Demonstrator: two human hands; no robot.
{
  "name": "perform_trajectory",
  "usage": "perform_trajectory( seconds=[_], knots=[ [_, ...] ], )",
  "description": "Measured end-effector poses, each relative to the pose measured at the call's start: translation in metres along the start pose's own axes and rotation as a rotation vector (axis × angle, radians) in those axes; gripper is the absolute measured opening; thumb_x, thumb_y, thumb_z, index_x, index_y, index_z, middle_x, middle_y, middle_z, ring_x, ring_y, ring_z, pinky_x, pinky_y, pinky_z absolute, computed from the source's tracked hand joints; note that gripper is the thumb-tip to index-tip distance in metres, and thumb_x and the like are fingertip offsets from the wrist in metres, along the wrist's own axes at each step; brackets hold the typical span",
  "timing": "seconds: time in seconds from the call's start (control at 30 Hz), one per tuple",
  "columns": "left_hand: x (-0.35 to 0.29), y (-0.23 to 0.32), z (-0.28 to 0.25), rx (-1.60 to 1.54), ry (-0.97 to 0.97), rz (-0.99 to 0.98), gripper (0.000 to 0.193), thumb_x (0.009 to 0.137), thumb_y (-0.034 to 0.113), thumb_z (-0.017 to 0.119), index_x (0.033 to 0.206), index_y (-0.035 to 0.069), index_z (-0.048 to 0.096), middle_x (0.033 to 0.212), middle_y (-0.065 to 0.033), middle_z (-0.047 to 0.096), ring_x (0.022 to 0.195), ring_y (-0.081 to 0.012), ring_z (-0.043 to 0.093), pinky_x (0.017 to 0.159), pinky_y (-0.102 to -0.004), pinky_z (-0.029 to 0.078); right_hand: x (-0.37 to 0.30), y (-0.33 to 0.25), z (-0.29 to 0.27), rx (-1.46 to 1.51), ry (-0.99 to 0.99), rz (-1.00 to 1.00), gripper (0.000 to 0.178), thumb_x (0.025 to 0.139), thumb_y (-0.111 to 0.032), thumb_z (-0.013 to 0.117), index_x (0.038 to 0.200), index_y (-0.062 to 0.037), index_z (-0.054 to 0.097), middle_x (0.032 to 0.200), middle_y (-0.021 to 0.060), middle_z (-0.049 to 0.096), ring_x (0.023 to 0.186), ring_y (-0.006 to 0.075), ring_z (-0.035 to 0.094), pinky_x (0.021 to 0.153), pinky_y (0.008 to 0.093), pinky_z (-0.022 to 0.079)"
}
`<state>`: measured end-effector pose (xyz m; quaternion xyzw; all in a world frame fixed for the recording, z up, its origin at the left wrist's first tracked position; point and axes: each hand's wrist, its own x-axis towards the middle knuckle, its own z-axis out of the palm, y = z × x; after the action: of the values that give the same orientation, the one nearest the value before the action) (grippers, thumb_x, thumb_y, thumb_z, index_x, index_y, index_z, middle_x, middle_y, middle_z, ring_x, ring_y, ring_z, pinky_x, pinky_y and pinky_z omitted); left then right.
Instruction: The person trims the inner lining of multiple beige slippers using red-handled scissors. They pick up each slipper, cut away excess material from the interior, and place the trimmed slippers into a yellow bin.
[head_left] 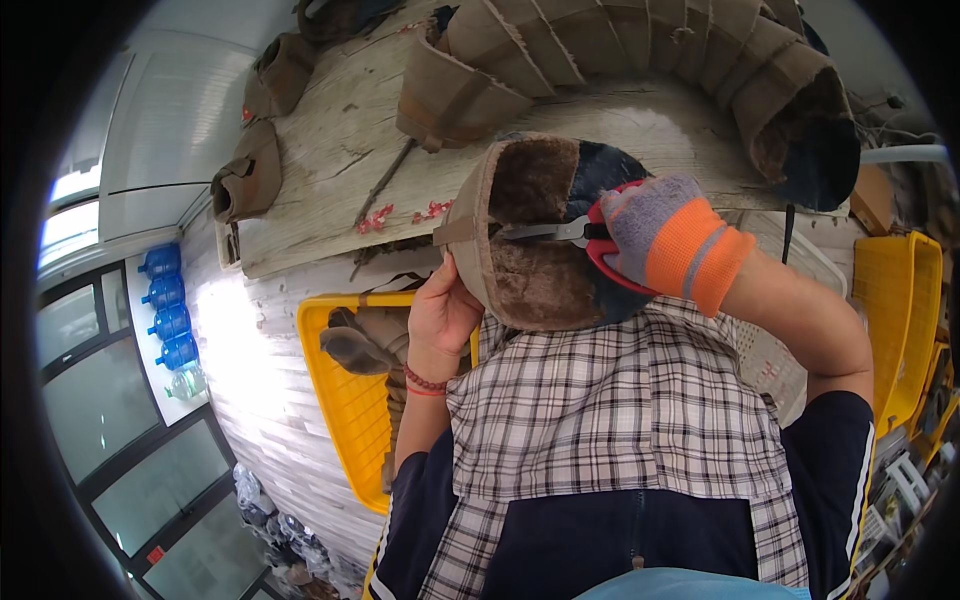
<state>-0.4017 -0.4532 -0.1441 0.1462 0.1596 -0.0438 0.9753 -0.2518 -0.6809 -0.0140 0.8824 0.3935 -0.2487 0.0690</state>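
Above my lap is a tan fabric boot upper [465, 215], with brown plush lining and dark blue material inside. My left hand [442, 308] is bare and wears red bracelets; it grips the upper's left side, its fingers partly hidden. My right hand [668, 238], in an orange and grey glove, is closed around the red handles of a pair of scissors [575, 232]. The grey blades reach inside the upper, close to the plush. Whether they touch or cut anything there I cannot tell.
Several similar uppers [600, 50] stand in a curved row on the worn wooden table [330, 190]. A yellow crate [345, 440] with more pieces stands at the left. Another yellow crate [895, 330] is at the right, near a white basket [800, 260]. Blue water bottles [168, 305] line the far left.
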Motion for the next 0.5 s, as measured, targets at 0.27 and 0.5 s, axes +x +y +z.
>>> perform_trajectory(
  seconds=[0.27, 0.5],
  knots=[
    [-0.004, -0.002, 0.004, 0.074, 0.051, 0.020, 0.039, 0.096, 0.018, 0.046, 0.131, 0.002, 0.041, 0.132, -0.0108, 0.049, 0.123, -0.0254, 0.046, 0.106, -0.0408, 0.033, -0.025, 0.027, 0.012, 0.158, 0.295, 0.001, 0.052, 0.071, -0.051, 0.068, 0.098, -0.0073, 0.064, 0.087, 0.0115, 0.067, 0.084, 0.0266, 0.065, 0.070, 0.0345, 0.050],
    [0.008, -0.020, 0.030, 0.208, -0.006, -0.034, 0.040, 0.095, 0.021, 0.049, 0.130, 0.003, 0.044, 0.129, -0.0104, 0.052, 0.118, -0.0254, 0.050, 0.102, -0.0413, 0.037, -0.060, 0.028, 0.052, 1.517, 0.406, 0.165, 0.053, 0.067, -0.037, 0.082, 0.100, -0.0034, 0.058, 0.080, 0.0018, 0.061, 0.077, 0.0151, 0.059, 0.071, 0.0249, 0.046]
  ],
)
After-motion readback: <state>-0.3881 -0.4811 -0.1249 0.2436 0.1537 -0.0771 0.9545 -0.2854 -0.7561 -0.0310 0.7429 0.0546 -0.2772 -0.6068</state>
